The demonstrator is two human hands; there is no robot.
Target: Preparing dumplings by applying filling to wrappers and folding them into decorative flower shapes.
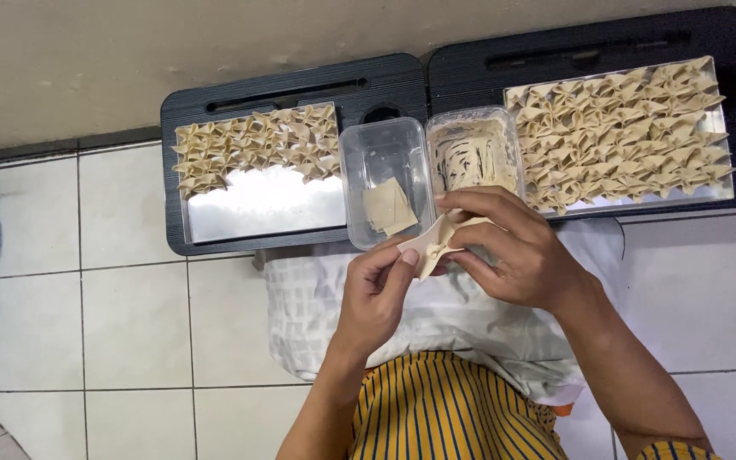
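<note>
On a white tiled floor [129,290] by the wall sit two black trays of folded dumplings. Above a white cloth [317,315], the left hand [376,294] pinches one end of a dumpling wrapper [433,245] between thumb and fingers; the right hand [513,251] curls over its other end, fingers pressed together, forearms angled inward.

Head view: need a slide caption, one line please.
Both hands pinch a dough wrapper above two trays of folded dumplings.
</note>
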